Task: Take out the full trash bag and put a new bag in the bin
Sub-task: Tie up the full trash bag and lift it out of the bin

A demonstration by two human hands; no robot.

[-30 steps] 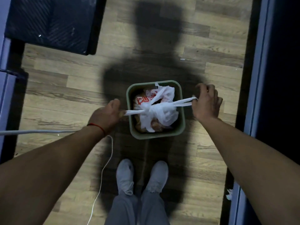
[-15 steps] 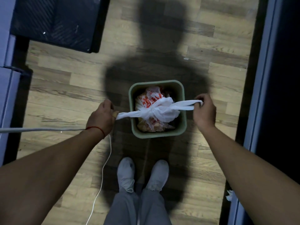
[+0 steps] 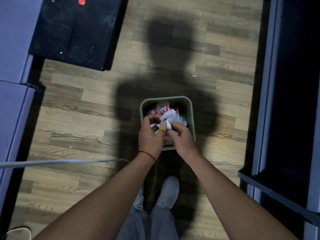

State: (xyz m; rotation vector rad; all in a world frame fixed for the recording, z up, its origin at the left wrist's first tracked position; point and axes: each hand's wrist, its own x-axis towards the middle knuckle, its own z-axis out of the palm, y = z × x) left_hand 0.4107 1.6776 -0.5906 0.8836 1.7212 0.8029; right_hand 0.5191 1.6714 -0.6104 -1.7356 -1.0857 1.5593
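Observation:
A small green square bin (image 3: 192, 115) stands on the wood floor in front of my feet. Inside it sits a full white trash bag (image 3: 168, 115) with red print on its far side. Both hands are together over the bin's near half. My left hand (image 3: 151, 134), with a red string at the wrist and a plaster on one finger, pinches the bag's white ends. My right hand (image 3: 181, 137) grips the same ends right beside it. The bag's knot is partly hidden by my fingers.
A dark mat or case (image 3: 76, 32) lies at the far left. Pale cabinet fronts (image 3: 12, 104) line the left side and dark shelving (image 3: 285, 118) the right. A grey cable (image 3: 52, 162) runs across the floor from the left. My shoes (image 3: 168, 189) stand just behind the bin.
Both hands, which were spread apart pulling the bag's ends taut to either side of the bin, have come together over the bin with the ends between them.

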